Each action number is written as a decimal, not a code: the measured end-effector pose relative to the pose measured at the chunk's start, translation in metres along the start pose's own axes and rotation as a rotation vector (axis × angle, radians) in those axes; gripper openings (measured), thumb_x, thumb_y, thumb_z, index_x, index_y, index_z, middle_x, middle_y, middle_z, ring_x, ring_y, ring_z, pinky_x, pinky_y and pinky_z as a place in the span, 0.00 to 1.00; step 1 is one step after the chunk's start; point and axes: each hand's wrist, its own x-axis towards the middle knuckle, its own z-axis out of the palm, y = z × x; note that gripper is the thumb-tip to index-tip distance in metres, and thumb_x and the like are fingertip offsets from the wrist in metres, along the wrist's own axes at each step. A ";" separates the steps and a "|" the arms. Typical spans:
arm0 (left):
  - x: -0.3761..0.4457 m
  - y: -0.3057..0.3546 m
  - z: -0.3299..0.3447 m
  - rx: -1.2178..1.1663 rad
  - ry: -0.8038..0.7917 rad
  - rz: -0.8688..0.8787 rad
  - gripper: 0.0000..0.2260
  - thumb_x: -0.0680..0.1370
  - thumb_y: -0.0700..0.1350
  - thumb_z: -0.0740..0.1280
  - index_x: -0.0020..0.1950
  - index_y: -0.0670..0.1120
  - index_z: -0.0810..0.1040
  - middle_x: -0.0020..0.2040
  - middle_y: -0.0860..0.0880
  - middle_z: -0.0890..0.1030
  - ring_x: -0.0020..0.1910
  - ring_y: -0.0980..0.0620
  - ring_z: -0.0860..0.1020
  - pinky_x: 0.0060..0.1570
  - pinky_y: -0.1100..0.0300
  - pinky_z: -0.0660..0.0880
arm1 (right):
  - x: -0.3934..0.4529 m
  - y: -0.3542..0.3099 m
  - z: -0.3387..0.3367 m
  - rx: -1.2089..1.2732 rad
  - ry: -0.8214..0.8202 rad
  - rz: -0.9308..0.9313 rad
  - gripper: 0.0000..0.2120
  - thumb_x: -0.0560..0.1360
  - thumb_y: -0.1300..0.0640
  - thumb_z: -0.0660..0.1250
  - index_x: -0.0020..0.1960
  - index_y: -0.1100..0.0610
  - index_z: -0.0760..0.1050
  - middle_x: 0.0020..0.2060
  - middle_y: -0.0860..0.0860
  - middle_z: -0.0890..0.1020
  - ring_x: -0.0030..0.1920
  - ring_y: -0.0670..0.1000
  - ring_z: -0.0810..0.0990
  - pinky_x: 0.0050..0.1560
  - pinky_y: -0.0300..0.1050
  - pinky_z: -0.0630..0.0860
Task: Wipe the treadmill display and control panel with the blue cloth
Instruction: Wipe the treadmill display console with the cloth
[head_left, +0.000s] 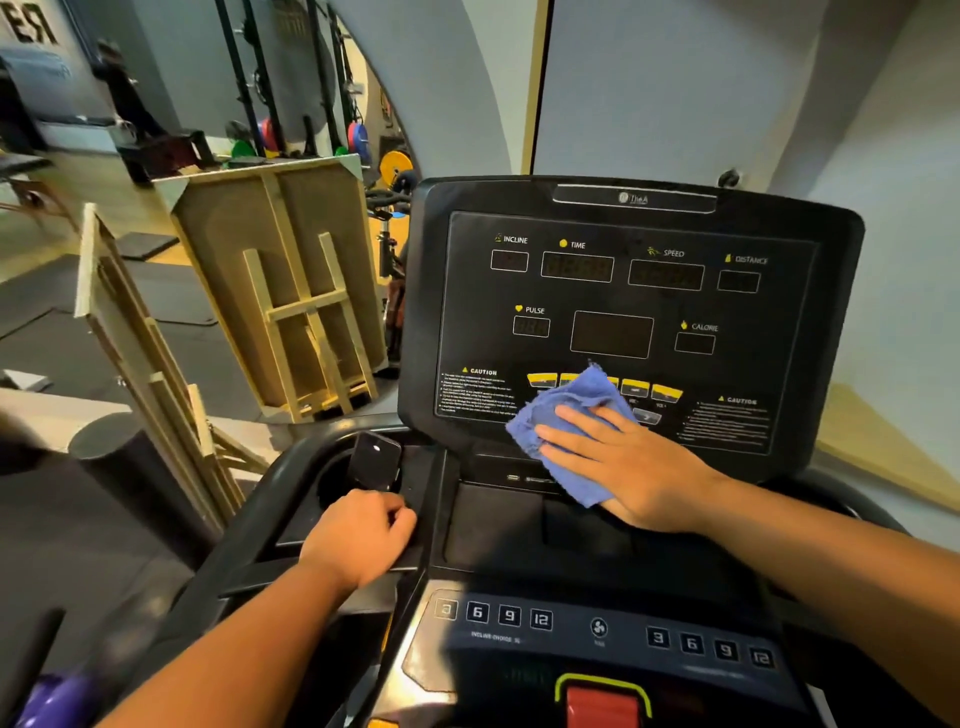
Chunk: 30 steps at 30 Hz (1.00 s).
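Note:
The black treadmill display (623, 291) stands upright ahead, with dark readouts marked incline, time, speed, distance, pulse and calorie. My right hand (623, 462) presses the blue cloth (566, 415) flat against the display's lower edge, over the row of yellow buttons. Its fingers lie straight on the cloth. Below, the control panel (597, 629) shows numbered keys and a fan button. My left hand (358, 535) has its fingers curled and rests on the console's left tray, beside a cup holder.
A dark phone (375, 460) stands in the cup holder (337, 483). A red safety key (602, 704) sits at the panel's bottom. Wooden frames (291, 291) lean to the left of the treadmill. Weight plates and racks fill the far left. A purple object (52, 701) shows at bottom left.

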 end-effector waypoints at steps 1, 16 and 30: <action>0.000 0.000 0.000 -0.007 -0.006 -0.003 0.16 0.81 0.53 0.61 0.38 0.48 0.79 0.34 0.50 0.82 0.36 0.53 0.79 0.41 0.54 0.77 | -0.003 0.000 0.000 0.002 0.006 0.004 0.30 0.80 0.48 0.54 0.81 0.50 0.56 0.81 0.48 0.54 0.81 0.53 0.48 0.78 0.48 0.35; 0.000 0.002 -0.001 0.011 -0.042 -0.001 0.17 0.83 0.53 0.60 0.39 0.52 0.82 0.35 0.51 0.83 0.37 0.55 0.81 0.45 0.52 0.80 | -0.020 -0.023 0.015 0.296 0.060 0.111 0.38 0.75 0.60 0.65 0.81 0.51 0.53 0.80 0.46 0.52 0.80 0.42 0.40 0.78 0.41 0.36; 0.002 -0.002 0.001 0.013 -0.039 -0.010 0.17 0.81 0.54 0.59 0.38 0.48 0.81 0.33 0.50 0.82 0.36 0.53 0.80 0.42 0.52 0.80 | 0.071 -0.049 0.002 0.060 0.125 0.044 0.30 0.80 0.50 0.57 0.81 0.52 0.57 0.81 0.50 0.54 0.81 0.55 0.45 0.80 0.57 0.44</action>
